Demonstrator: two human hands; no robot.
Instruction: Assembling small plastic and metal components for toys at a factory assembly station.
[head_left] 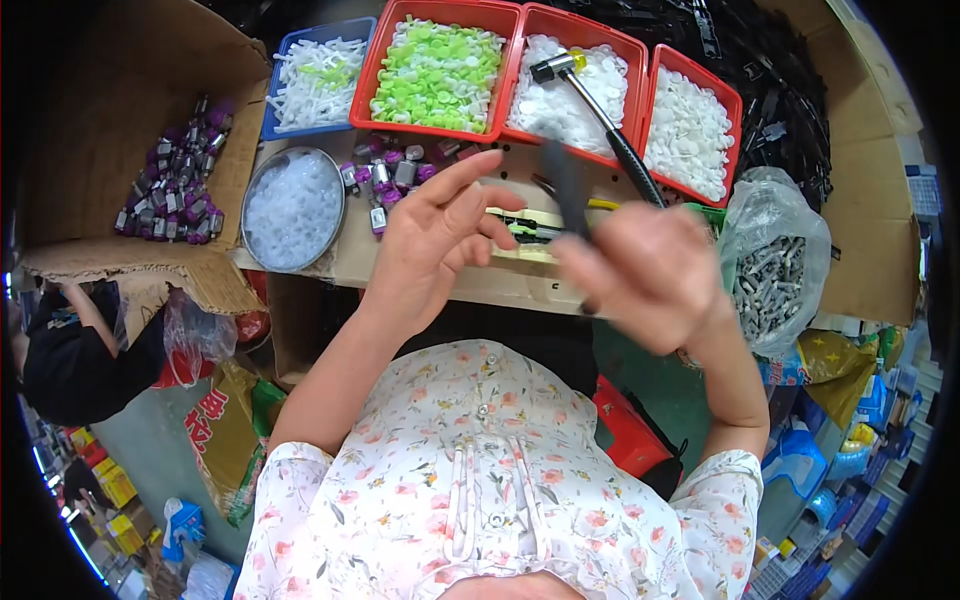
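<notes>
Start at ten o'clock: see a brown box (80,120) with silver and purple bits (170,190) inside, likely hard and smooth, best pinched by the metal sides. Close by, find a round bowl (343,205) of pale bits. Up at eleven o'clock, see a blue tray (269,108) of white sticks, likely light. Below, on the worktop (470,286), spot more silver and purple bits. Just off the middle, toward eleven o'clock, find the left hand (425,240), fingers spread and half bent, holding nothing plain to see. At twelve o'clock, see a red tray (440,131) of green and white bits. At one o'clock, find the long dark thing (568,190), poking up from the right hand (650,275), fingers seemingly curled round the low end. Too blurred to name. Looks stiff, probably not very heavy, maybe a bit slippery; take hold low down, thumb along the side. Behind, see a hammer (626,150) lying over another red tray (590,24), likely heavy at the head, best held by the black handle. At three o'clock, see a clear bag (765,205) of grey metal bits, soft, best lifted from below.
</notes>
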